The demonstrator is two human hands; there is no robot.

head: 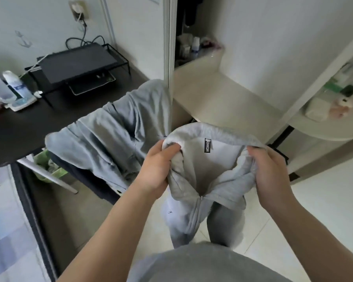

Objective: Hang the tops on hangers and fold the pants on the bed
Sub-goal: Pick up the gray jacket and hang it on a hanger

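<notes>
Hoodie (pixel 200 167) hem behind grey shirt (pixel 208 265)

The hoodie (pixel 208 171) is soft grey jersey cloth, matt and faintly heathered on the outside, with a paler, fleecy lining showing inside the collar. Its label (pixel 207 145) is a strip of black woven tape with pale lettering, and the zip (pixel 196 212) has a small bright metal pull. The pants (pixel 110 135) hanging at the tabletop's right edge are a smoother blue-grey sweat cloth, matt and creased. The tabletop (pixel 18 135) is flat black with only a dull sheen. On it the stand (pixel 77 64) is black-painted metal with thin wire legs, and at the left edge the bottles (pixel 14 84) are cloudy, translucent plastic. The floor (pixel 324 200) is pale tile, smooth and lightly glossy.
</notes>
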